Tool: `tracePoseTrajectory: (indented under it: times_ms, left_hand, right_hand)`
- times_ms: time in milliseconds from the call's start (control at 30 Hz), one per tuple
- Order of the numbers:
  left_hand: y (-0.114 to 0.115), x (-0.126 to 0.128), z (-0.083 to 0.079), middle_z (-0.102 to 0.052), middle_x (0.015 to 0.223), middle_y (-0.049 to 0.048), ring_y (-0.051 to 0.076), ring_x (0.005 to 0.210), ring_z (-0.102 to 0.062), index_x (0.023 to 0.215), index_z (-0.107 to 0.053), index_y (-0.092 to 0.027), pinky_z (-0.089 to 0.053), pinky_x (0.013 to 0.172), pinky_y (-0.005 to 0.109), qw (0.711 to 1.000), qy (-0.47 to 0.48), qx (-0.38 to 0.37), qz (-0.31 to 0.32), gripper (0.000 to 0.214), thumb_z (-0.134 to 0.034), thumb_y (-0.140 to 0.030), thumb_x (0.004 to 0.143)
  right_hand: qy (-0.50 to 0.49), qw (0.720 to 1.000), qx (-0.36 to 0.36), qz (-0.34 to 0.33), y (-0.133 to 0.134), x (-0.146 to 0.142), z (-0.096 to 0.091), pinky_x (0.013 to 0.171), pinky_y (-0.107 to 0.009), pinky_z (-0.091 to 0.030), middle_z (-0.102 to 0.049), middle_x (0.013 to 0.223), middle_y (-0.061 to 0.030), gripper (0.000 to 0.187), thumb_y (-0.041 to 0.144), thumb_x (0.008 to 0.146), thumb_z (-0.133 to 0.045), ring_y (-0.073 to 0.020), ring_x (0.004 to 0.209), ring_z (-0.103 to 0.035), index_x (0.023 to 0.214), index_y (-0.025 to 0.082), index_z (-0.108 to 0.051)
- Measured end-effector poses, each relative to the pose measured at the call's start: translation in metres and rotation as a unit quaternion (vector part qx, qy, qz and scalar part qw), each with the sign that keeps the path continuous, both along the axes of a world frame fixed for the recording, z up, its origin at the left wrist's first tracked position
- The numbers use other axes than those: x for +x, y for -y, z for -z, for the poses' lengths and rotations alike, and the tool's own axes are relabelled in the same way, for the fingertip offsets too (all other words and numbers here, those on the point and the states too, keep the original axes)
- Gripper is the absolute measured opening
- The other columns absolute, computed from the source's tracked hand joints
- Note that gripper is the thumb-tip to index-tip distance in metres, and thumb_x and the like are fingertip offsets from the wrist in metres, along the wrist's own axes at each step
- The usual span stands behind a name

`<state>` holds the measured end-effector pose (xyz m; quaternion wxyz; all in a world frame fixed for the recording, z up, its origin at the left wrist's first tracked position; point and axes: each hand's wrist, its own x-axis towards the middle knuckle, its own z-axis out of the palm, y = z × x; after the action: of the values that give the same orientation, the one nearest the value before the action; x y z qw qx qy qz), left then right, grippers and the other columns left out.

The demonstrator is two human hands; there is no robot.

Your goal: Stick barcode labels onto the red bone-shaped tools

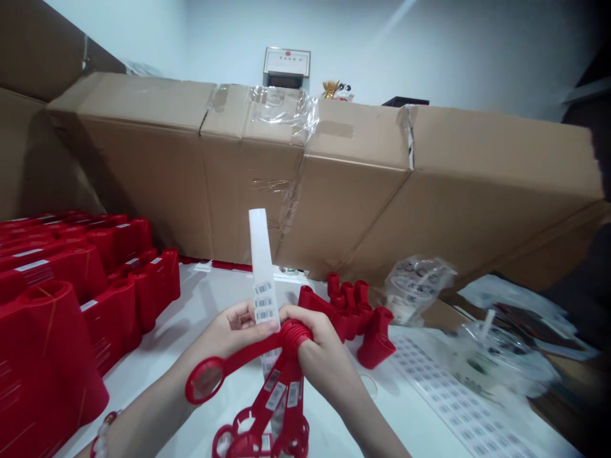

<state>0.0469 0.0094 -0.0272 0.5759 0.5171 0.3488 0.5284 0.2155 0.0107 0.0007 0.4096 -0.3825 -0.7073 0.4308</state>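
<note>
My left hand (231, 334) pinches a white strip of barcode labels (263, 280) between thumb and fingers, and the strip stands upright above it. In my right hand (322, 346) is a bunch of red ring-ended strips (286, 375), fanned out downward, several of them bearing white barcode labels. One red strip points left, and its ring (205, 380) hangs below my left wrist. The hands meet near the top of the bunch, so the lower part of the label strip is partly hidden behind the red pieces.
Stacked red folded packages (114, 312) fill the left side of the white table (191, 375). Behind my right hand stand small red pieces (377, 337). A sheet of barcode labels (449, 394) lies right, near plastic-wrapped cups (413, 289). Cardboard (258, 172) walls off the back.
</note>
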Motion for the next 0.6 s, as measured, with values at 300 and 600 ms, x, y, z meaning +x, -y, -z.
tracePoseTrajectory:
  times_ms: [300, 600]
  left_hand:
    - [0.004, -0.027, -0.021, -0.064, 0.082, -0.0018, 0.014, 0.079, -0.062, 0.080, -0.068, -0.022, -0.050, 0.074, 0.023, 0.987, -0.057, 0.090, -0.122, 0.024, -0.077, -0.044, 0.085]
    - [0.013, -0.029, -0.028, -0.062, 0.087, 0.0004, 0.019, 0.087, -0.057, 0.076, -0.071, -0.023, -0.045, 0.078, 0.027, 0.968, -0.130, 0.142, -0.161, 0.019, -0.074, -0.039, 0.086]
  right_hand:
    - [0.053, 0.997, 0.025, 0.048, 0.004, -0.001, 0.002, 0.053, -0.024, -0.036, -0.058, 0.061, 0.0017, 0.025, 0.007, 0.068, -0.036, -0.0152, 0.059, -0.052, 0.066, 0.020, -0.058]
    - [0.109, 0.989, 0.034, 0.093, 0.000, -0.001, 0.007, 0.056, -0.027, -0.033, -0.060, 0.063, 0.0005, 0.023, 0.007, 0.069, -0.040, -0.0167, 0.061, -0.051, 0.065, 0.020, -0.058]
